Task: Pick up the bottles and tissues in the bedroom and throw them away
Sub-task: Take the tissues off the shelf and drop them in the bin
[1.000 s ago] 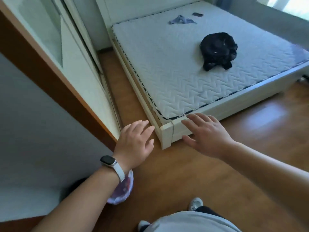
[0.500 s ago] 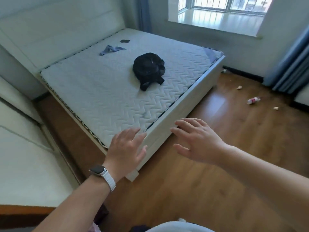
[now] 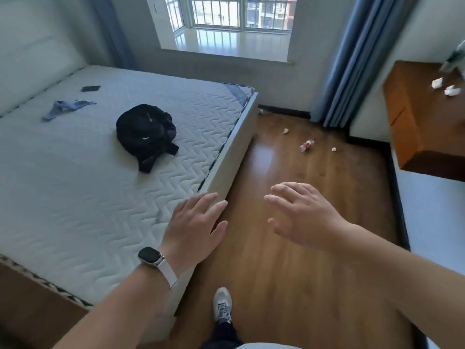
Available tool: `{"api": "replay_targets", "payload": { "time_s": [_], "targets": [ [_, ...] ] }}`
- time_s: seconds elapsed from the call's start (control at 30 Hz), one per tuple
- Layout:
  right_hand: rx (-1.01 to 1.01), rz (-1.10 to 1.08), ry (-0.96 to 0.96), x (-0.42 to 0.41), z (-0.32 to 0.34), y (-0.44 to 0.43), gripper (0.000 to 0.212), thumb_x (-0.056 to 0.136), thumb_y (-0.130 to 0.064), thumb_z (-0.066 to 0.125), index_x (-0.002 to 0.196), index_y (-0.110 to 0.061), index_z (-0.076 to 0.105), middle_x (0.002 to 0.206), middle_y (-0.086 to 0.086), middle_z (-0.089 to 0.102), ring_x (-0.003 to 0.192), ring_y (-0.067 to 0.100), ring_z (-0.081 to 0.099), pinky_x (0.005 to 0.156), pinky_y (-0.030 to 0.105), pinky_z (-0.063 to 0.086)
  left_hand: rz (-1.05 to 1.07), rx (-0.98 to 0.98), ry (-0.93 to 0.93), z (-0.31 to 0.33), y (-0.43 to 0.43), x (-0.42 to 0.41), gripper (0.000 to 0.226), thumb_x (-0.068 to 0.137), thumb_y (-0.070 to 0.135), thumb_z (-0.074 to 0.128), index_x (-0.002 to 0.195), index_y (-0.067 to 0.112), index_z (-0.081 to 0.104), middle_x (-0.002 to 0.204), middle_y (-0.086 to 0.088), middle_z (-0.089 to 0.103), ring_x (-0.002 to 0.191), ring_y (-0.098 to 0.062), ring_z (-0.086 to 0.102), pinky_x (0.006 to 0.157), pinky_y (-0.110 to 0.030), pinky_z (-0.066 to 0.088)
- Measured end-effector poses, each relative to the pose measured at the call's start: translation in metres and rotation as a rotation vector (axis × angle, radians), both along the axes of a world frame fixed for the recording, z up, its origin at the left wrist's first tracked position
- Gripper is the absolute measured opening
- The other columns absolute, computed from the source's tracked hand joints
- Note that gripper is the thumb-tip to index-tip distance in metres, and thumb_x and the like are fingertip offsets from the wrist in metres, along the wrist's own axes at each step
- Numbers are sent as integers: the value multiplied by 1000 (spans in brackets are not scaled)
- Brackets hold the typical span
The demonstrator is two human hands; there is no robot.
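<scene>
A small clear plastic bottle (image 3: 307, 145) with a red label lies on the wooden floor far ahead, near the blue curtain. One crumpled tissue (image 3: 285, 131) lies to its left and another crumpled tissue (image 3: 334, 148) to its right. Two more white tissue wads (image 3: 437, 83) (image 3: 452, 91) sit on the wooden desk at the right. My left hand (image 3: 195, 229), with a watch on its wrist, hovers over the bed's corner, fingers spread and holding nothing. My right hand (image 3: 303, 215) is held out over the floor, also open and holding nothing. Both hands are far from the litter.
A bed (image 3: 226, 157) with a bare white mattress fills the left; a black backpack (image 3: 144, 133), a blue cloth (image 3: 65, 108) and a small dark object (image 3: 90, 88) lie on it. A wooden desk (image 3: 407, 117) juts in at the right. Blue curtain (image 3: 357, 59) and window lie ahead. My shoe (image 3: 222, 304) is below.
The view has swung right, from the wardrobe and bed to the floor, window and desk. The bottle and tissues have come into view. Both hands stay raised and open.
</scene>
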State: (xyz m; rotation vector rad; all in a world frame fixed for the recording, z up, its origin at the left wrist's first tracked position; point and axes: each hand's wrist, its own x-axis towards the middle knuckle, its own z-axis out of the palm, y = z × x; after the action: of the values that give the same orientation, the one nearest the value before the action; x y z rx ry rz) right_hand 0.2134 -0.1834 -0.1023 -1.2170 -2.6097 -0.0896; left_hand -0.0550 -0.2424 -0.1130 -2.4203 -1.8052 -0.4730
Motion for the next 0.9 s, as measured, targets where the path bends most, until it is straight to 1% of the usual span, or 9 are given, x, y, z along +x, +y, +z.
{"api": "replay_targets", "payload": {
  "time_s": [0.13,0.23,0.33,0.47,0.57,0.7,0.9],
  "targets": [
    [-28,-134,1,-18,7,41,50,80,-52,50,118,-22,63,123,0,60,117,24,55,97,42,42,-84,-41,-31,5,63,-21,46,90,45,46,124,21,64,128,-3,61,122,-25,54,97,-43,44],
    [-9,-242,10,-33,16,72,50,82,-53,48,119,-22,63,125,1,60,118,24,54,100,41,39,-162,-54,-43,6,114,-39,47,92,47,44,128,22,60,132,-1,59,125,-24,52,100,-44,44],
    [-26,-336,23,-44,26,92,53,83,-54,45,122,-23,62,128,1,58,122,23,51,102,38,32,-233,-49,-40,3,162,-49,47,93,47,44,130,23,59,133,-1,58,127,-24,50,103,-41,38],
    [-96,-441,42,-43,29,106,57,87,-57,38,129,-23,58,136,0,54,130,21,43,106,44,33,-321,-18,-76,2,205,-42,43,92,45,46,128,24,58,132,1,58,126,-23,49,102,-38,32],
    [-101,-494,14,-34,31,121,57,88,-56,38,128,-21,59,135,3,55,129,23,45,104,46,35,-380,-12,-69,2,231,-31,43,93,45,47,129,25,58,132,1,58,126,-22,47,104,-35,28],
    [-100,-535,43,-17,33,145,55,88,-54,40,126,-20,60,134,4,55,128,24,46,102,50,39,-398,-37,-101,1,262,-17,46,92,49,46,129,25,58,133,2,57,127,-21,47,105,-38,32],
    [-135,-575,86,8,21,194,57,88,-57,37,129,-22,57,137,2,52,131,23,43,105,48,33,-421,-72,-69,-4,310,14,44,90,48,50,128,26,58,134,4,57,128,-21,47,104,-40,36]
  ]
}}
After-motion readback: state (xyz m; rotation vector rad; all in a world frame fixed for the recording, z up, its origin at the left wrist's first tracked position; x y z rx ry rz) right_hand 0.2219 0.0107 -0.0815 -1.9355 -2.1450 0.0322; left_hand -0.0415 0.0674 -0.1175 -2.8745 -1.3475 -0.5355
